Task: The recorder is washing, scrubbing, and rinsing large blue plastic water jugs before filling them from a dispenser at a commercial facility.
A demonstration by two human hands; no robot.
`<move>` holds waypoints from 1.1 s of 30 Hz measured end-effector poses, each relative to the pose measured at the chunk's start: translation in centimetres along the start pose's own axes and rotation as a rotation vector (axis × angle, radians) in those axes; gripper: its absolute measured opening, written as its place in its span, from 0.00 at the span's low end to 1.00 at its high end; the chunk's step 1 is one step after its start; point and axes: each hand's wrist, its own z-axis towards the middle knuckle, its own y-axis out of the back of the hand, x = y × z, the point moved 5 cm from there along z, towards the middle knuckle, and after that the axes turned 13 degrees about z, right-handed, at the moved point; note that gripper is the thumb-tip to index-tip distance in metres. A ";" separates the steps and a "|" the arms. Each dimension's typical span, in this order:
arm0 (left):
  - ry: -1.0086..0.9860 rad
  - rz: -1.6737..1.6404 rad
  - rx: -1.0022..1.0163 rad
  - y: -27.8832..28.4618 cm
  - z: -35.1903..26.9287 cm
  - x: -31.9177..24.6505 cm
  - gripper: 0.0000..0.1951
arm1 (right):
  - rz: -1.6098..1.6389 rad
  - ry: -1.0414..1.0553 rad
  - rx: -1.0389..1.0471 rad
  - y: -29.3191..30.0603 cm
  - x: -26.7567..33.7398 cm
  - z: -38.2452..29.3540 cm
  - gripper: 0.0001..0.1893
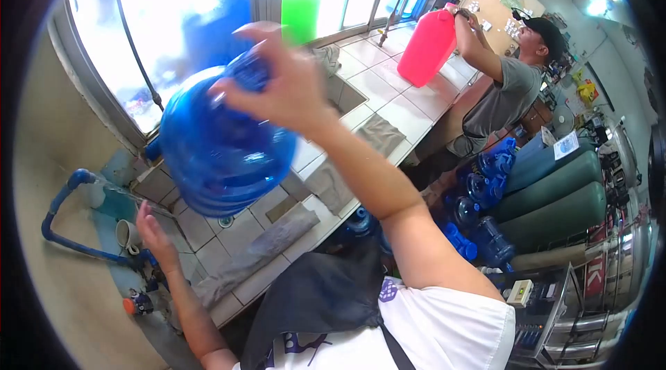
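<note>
A large round blue plastic water jug (229, 156) is over the tiled sink basin, its neck towards the window. My right hand (283, 76), blurred, is at the jug's neck with thumb and fingers curved around it; the palm side is hidden, so a firm hold cannot be told. My left hand (156, 237) is to the left of the jug, apart from it, with its fingers raised and nothing seen in it. Near that hand, water runs from a bent blue pipe (57, 209) fixed at the left wall. A white mug (126, 236) stands behind the hand.
Rolled grey cloth (260, 248) lies along the basin's front edge, with folded cloths (380, 133) on the tiled counter. A co-worker (507, 84) in a cap holds a pink container (426, 47) at the counter. Blue jugs (491, 242) and green tanks (551, 209) stand at right. A bottle with an orange cap (138, 303) is at lower left.
</note>
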 end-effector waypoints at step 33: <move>-0.214 1.054 0.510 -1.8 11.7 0.5 0.20 | -0.480 -0.413 0.748 -11.9 -20.2 -26.3 0.12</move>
